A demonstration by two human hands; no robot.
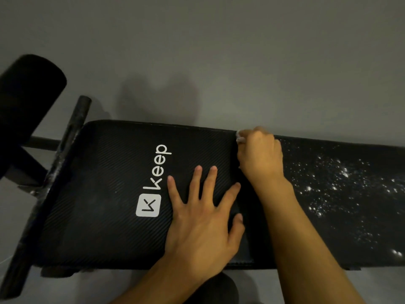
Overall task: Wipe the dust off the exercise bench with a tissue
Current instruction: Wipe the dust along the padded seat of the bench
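Note:
A black padded exercise bench (105, 194) with a white "Keep" logo lies across the view. White dust specks (337, 187) cover its right part; the left part looks clean. My left hand (201, 216) rests flat on the pad with fingers spread, beside the logo. My right hand (260, 154) is curled at the bench's far edge and grips a white tissue (239, 137), of which only a small bit shows at the knuckles.
A black foam roller (30, 93) and black metal frame bars (72, 132) stand at the bench's left end. Grey floor (219, 51) lies beyond the bench. A dark rounded object (219, 288) sits below the near edge.

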